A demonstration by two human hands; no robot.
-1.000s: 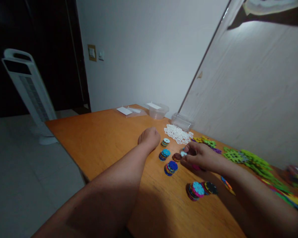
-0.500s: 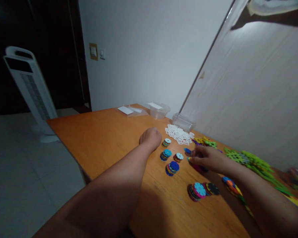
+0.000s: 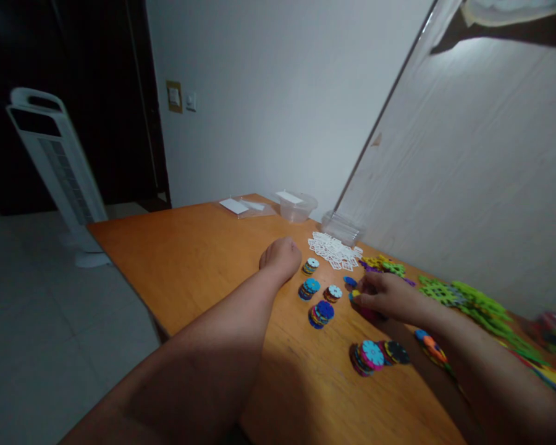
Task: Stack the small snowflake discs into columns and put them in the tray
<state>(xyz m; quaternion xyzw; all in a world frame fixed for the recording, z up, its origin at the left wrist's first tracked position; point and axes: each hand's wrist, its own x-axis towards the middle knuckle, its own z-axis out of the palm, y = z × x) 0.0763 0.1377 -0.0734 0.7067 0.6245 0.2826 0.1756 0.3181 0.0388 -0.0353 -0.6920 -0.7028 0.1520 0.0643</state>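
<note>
My left hand (image 3: 282, 257) rests on the table as a closed fist, with nothing showing from it. Beside it are small stacks of notched plastic discs: one topped white (image 3: 311, 266), one light blue (image 3: 309, 288), another white (image 3: 333, 293) and one dark blue (image 3: 321, 313). To their right my right hand (image 3: 380, 293) is low over the table, thumb and fingers closed at the edge of a yellow disc (image 3: 355, 294). A blue disc (image 3: 350, 282) lies just beyond its fingertips. The area under the right palm is mostly hidden.
Nearer me stand a pink-and-light-blue stack (image 3: 370, 356) and a black-topped stack (image 3: 396, 352). White lattice pieces (image 3: 334, 250), a clear bowl (image 3: 296, 209) and a clear container (image 3: 341, 227) lie toward the wall. Green pieces (image 3: 467, 303) line the right side.
My right hand has shifted only slightly, and more of the yellow disc shows at its fingertips. My left fist and the stacks stay where they were.
</note>
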